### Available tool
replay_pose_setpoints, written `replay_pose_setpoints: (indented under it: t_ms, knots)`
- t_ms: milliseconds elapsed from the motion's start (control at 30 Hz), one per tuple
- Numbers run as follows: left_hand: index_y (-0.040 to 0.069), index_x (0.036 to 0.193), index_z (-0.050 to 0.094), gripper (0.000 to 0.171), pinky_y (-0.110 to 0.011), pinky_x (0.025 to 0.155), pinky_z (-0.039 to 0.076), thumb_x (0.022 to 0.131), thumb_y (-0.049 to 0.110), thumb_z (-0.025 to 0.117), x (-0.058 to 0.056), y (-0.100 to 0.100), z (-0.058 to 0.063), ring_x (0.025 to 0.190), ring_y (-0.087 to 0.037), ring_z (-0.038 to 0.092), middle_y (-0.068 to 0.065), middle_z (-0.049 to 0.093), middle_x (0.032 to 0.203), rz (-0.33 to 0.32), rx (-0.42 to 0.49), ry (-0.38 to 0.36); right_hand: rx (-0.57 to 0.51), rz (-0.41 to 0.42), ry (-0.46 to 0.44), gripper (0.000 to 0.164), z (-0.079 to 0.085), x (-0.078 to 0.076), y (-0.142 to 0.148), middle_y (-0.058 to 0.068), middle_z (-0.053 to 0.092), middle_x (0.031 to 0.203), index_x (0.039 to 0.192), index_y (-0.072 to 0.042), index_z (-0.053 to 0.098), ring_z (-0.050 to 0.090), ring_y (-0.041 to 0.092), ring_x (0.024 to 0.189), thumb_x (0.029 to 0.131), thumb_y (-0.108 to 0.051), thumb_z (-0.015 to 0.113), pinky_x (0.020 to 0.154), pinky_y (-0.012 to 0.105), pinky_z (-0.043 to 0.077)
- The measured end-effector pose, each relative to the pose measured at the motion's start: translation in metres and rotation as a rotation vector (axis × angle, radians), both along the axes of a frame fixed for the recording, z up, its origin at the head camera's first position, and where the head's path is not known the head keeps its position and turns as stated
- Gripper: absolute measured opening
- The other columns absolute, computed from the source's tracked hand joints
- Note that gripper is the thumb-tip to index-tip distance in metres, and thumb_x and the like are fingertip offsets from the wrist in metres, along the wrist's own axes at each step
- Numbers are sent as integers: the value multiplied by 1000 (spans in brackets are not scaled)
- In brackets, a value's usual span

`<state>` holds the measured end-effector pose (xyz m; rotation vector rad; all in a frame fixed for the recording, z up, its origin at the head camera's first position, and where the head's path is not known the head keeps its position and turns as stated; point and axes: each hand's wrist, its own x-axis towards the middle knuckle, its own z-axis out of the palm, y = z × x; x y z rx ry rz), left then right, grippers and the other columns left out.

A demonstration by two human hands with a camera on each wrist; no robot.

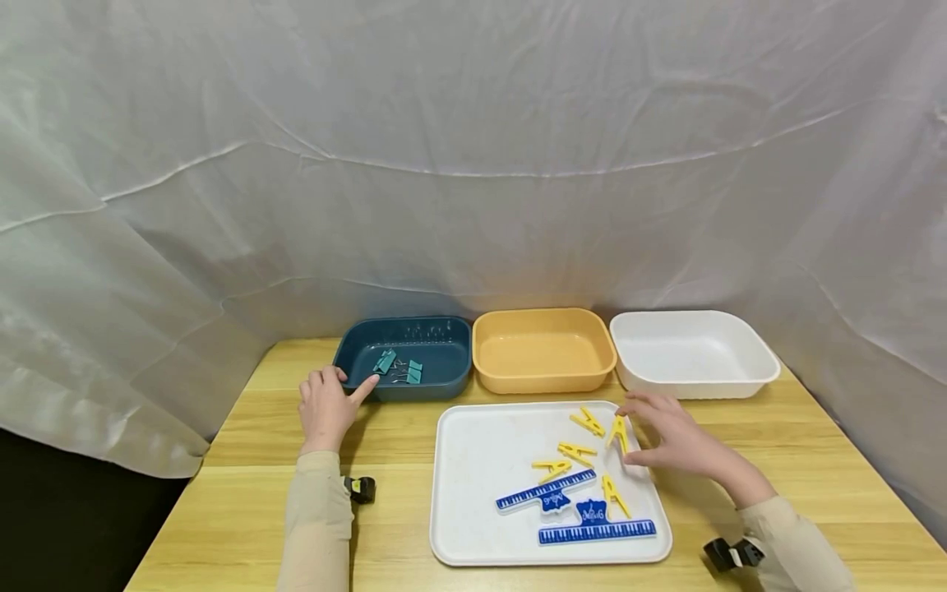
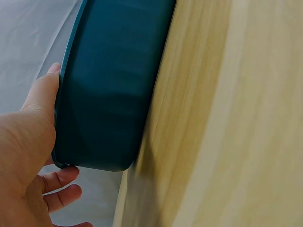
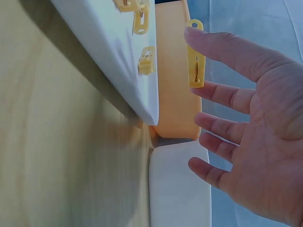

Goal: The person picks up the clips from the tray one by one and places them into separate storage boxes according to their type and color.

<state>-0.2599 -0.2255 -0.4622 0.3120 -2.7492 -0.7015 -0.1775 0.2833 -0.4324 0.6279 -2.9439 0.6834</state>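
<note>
My right hand [image 1: 676, 436] pinches a yellow clothespin [image 3: 196, 61] between thumb and finger, above the right side of the white tray [image 1: 473, 526]. Below it on the tray lie several more yellow clothespins [image 1: 587, 422] and two blue clips with a piano-key print, one a blue clip [image 1: 546, 491] tilted and the other a blue clip [image 1: 598, 533] nearer the front edge. At the left, my left hand [image 1: 328, 409] grips the near-left corner of a dark teal bin [image 2: 109, 90], thumb along its rim. Two teal binder clips [image 1: 414, 372] lie inside that bin.
A yellow-orange bin [image 1: 543, 383] stands beside the teal one, and a white bin [image 1: 695, 388] is at the right end of the row. Behind the bins hangs a pale grey curtain [image 1: 473, 222]. Everything stands on a wooden table [image 1: 222, 510].
</note>
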Motion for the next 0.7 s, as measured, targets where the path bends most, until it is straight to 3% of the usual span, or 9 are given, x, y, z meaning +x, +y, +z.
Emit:
replay_pose_setpoints:
  t_ms: [700]
  knots:
    - [4,106,50,67,-47,74,37,82,65,65,0,0,2,99,-36,38,-19,46,106,-3,-6,-2,11,37,12,54,14,-24,-12,26,46,142,119,-9,63,37,46,130,74,-32,84,103,67,31]
